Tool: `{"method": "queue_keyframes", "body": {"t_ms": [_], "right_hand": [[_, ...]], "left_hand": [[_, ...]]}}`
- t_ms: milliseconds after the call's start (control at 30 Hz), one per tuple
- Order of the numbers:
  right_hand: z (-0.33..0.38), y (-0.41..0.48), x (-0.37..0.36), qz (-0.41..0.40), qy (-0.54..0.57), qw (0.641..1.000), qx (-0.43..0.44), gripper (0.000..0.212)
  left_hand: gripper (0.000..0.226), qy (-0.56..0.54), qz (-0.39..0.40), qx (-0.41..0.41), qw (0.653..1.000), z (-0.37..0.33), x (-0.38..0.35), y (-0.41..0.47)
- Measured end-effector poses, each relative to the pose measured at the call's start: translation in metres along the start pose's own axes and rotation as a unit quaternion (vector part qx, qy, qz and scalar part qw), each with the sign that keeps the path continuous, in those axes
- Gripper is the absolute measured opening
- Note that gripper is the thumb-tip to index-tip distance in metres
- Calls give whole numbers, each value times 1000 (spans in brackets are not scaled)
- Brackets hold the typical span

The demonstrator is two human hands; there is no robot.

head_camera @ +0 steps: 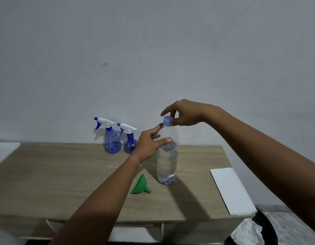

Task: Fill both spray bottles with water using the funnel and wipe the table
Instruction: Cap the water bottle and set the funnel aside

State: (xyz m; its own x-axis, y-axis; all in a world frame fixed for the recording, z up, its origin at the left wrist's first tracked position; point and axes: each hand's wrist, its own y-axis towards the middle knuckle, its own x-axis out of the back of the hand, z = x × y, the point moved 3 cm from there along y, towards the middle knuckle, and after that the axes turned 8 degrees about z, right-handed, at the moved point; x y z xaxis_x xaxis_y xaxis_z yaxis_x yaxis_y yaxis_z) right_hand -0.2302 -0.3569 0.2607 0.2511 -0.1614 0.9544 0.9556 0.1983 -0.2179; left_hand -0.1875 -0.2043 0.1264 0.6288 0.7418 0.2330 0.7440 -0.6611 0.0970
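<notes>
The left forearm (100, 200) rises from the frame's lower middle. Its left grip (147, 144) curls round the water bottle (167, 165) at the shoulder, while the right grip (185, 114) pinches the blue cap (167, 120). The bottle stands mid-table (56, 174). The green funnel (140, 185) lies just lower left of it. The taller spray bottle (112, 138) and rounder spray bottle (129, 142) stand behind, left of centre.

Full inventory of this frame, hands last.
wood-grain table: 1, light brown, against grey wall
blue translucent plastic spray bottles with white trigger heads: 2, blue, side by side at table's back edge
clear plastic water bottle: 1, clear, upright mid-table
blue screw cap: 1, blue, on water bottle
green plastic funnel: 1, green, on its side, left-front of water bottle
white folded cloth: 1, white, table's right edge
left hand: 1, fingers round water bottle's shoulder
right hand: 1, fingers pinching blue screw cap
</notes>
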Motion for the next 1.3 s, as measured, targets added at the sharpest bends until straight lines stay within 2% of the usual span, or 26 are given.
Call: {"method": "queue_keyframes", "body": {"t_ms": [233, 500, 700, 900, 1300], "right_hand": [[-3, 9, 1, -6, -8, 1000, 17, 24], [-4, 14, -3, -8, -21, 1000, 3, 26], [1, 10, 6, 24, -40, 999, 23, 30], [-1, 14, 4, 7, -33, 999, 26, 16], [-4, 13, 4, 19, -51, 998, 38, 33]], "left_hand": [[77, 7, -1, 6, 1000, 2, 1, 1], [76, 0, 0, 7, 1000, 2, 0, 0], [75, 9, 4, 6, 1000, 0, 0, 0], [75, 2, 2, 8, 1000, 1, 0, 0], [74, 2, 6, 10, 1000, 0, 0, 1]]}}
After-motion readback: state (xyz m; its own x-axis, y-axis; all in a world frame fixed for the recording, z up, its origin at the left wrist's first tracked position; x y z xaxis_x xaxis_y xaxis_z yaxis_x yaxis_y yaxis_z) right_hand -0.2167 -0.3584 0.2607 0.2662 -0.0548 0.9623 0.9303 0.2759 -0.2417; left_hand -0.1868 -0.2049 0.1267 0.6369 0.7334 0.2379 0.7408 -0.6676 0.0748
